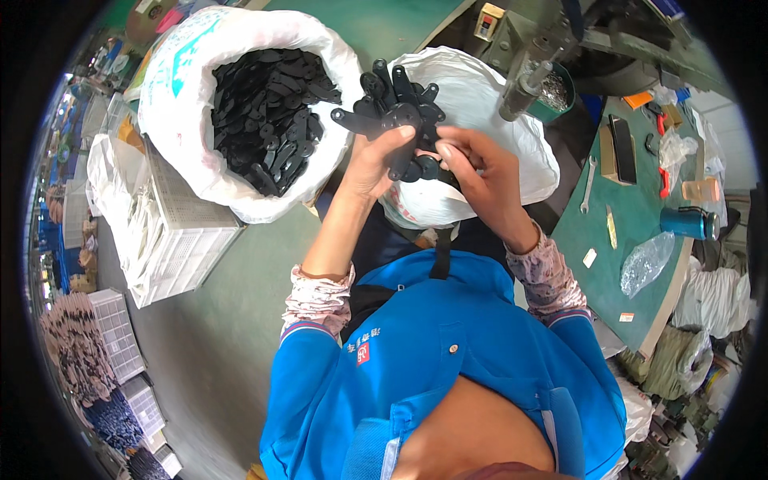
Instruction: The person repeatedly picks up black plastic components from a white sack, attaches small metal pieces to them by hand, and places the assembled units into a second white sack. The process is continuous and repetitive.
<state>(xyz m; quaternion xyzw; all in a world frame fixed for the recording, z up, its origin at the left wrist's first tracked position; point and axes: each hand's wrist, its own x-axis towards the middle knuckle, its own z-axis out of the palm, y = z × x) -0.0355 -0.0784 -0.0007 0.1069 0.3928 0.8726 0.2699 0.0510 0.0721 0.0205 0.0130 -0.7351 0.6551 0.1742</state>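
Note:
My left hand [370, 166] is closed round a fanned bunch of black link plates [400, 116], elongated pieces with rounded ends and small holes; its thumb presses on top. My right hand [494, 178] pinches at the right edge of that bunch, thumb and forefinger close together on one plate; the exact grip is partly hidden. Just left of the bunch stands a white sack [188, 96] with its rim rolled down, filled with many loose black plates [268, 108] of the same kind. Below and behind my hands is an open white bag [476, 84], its inside partly hidden.
A metal machine [524, 88] stands at the front right, beside a green container [562, 94] of small shiny metal pieces. The green bench [572, 240] at right carries a wrench [589, 186], a blue flask [688, 223] and a clear plastic bag [646, 264]. White crates [192, 252] stand at left.

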